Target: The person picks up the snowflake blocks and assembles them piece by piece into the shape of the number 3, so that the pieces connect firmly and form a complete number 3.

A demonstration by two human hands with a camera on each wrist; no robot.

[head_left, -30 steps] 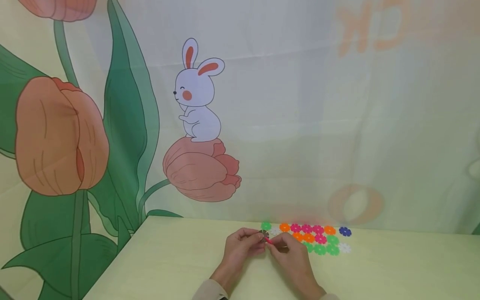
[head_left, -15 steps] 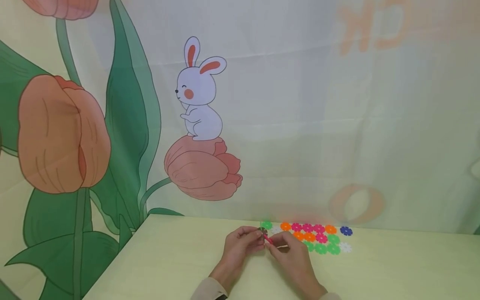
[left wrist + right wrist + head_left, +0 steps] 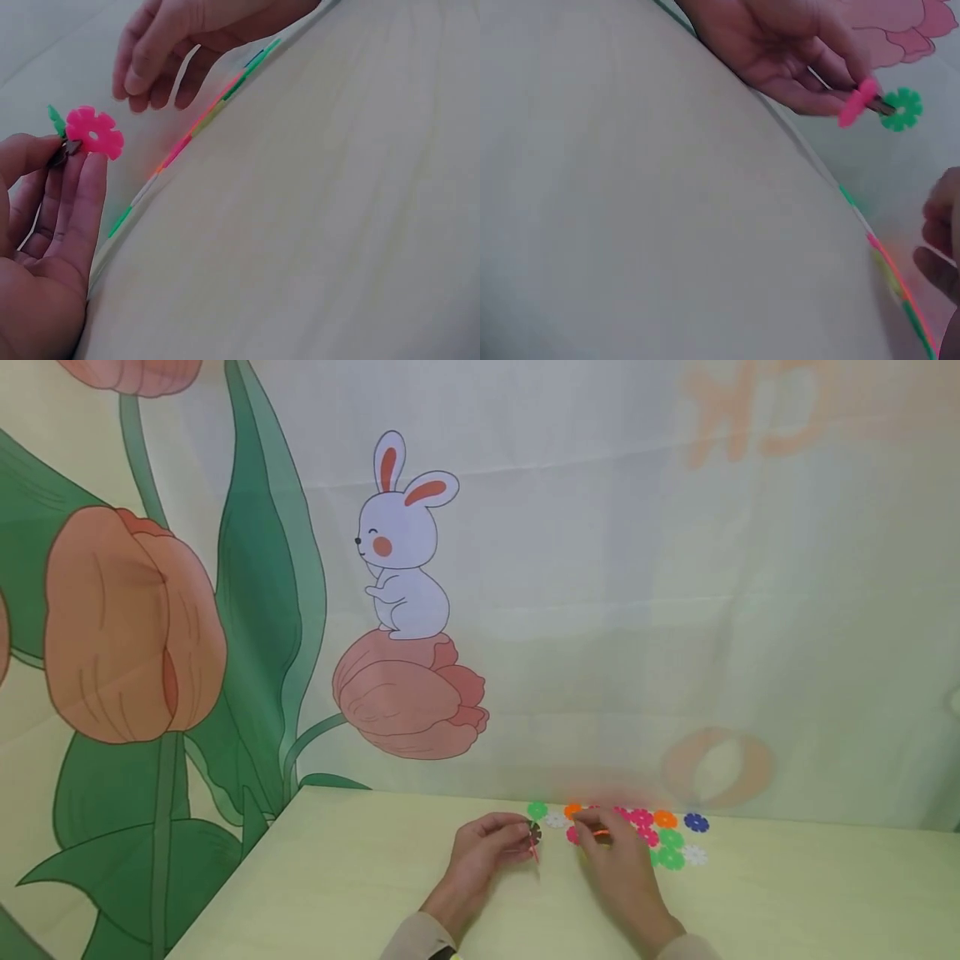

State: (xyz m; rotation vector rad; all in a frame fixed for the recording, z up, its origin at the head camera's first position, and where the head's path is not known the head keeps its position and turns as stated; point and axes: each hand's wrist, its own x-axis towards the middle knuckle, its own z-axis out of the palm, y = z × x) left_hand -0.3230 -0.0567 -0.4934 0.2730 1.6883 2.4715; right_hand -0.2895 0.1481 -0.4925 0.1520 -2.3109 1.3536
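My left hand (image 3: 480,860) pinches a brown notched disc (image 3: 534,834) between thumb and fingers. Joined to it are a pink disc (image 3: 81,123) and a green disc (image 3: 55,120), both plain in the left wrist view; in the right wrist view the green disc (image 3: 910,100) and the pink disc (image 3: 857,103) stand at opposite ends of the brown piece. Apart from these, my right hand (image 3: 624,875) hovers over the loose discs, its fingers loosely bent. Nothing shows in its grip, and it hides part of the rows beneath.
Loose flower-shaped discs lie in rows at the table's back edge: pink (image 3: 642,817), orange (image 3: 665,819), green (image 3: 672,858), white (image 3: 696,855) and dark blue (image 3: 697,822). Behind the table (image 3: 337,893) hangs a cloth (image 3: 570,610) printed with tulips and a rabbit.
My right hand has let go of the pink disc and moved right, over the loose discs. My left hand has stayed nearly still, with the joined pieces in its pinch.
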